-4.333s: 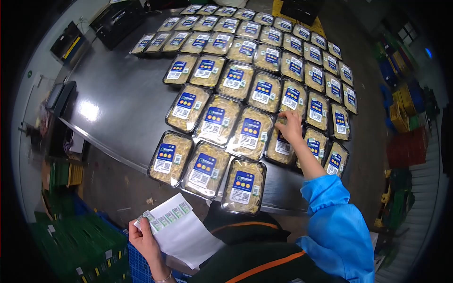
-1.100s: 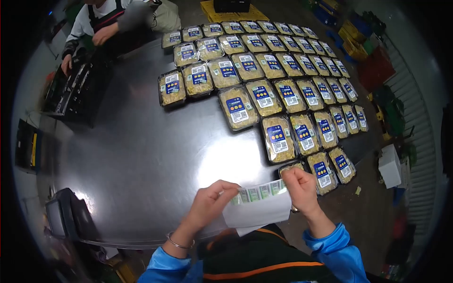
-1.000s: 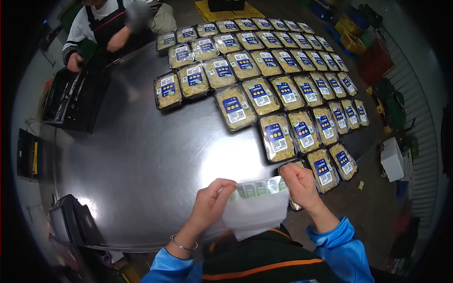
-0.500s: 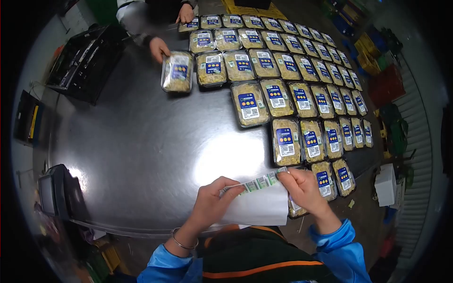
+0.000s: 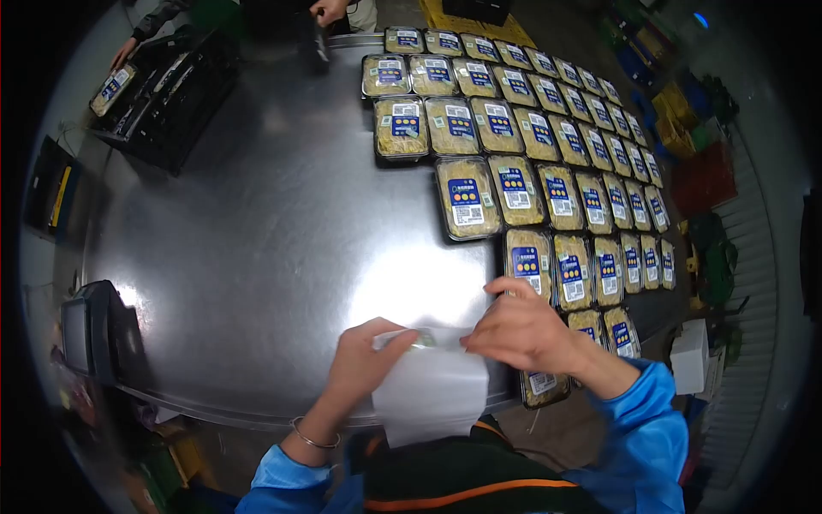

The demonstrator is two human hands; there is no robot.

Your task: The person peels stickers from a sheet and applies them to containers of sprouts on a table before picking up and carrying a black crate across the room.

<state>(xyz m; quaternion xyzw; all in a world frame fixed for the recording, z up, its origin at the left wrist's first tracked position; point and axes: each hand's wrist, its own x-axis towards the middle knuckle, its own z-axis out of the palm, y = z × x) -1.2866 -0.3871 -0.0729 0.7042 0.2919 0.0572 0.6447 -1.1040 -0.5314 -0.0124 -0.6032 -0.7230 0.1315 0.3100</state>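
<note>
A white label backing sheet [image 5: 432,398] hangs in front of me at the table's near edge. My left hand [image 5: 364,360] grips its upper left corner, thumb laid over a blurred green-printed sticker [image 5: 423,341]. At the upper right edge of the sheet, my right hand [image 5: 527,330] pinches with thumb and index finger, the other fingers curled. Whether a loose sticker is in that pinch I cannot tell. Just beyond my right hand lies a labelled clear tray [image 5: 527,257] of pale yellowish food, partly covered by the hand. Another tray [image 5: 545,387] sits below my right wrist.
Rows of similar trays [image 5: 514,188] fill the right of the metal table [image 5: 240,257]. A black crate [image 5: 163,120] stands at the far left, where another person's hand [image 5: 125,53] holds a tray [image 5: 113,90]. Their other hand [image 5: 329,10] grips a dark item. A dark device [image 5: 94,330] stands at left.
My right hand has moved left and rotated, and the sheet hangs lower with its sticker row mostly hidden. The other person's tray has gone from the table to the crate.
</note>
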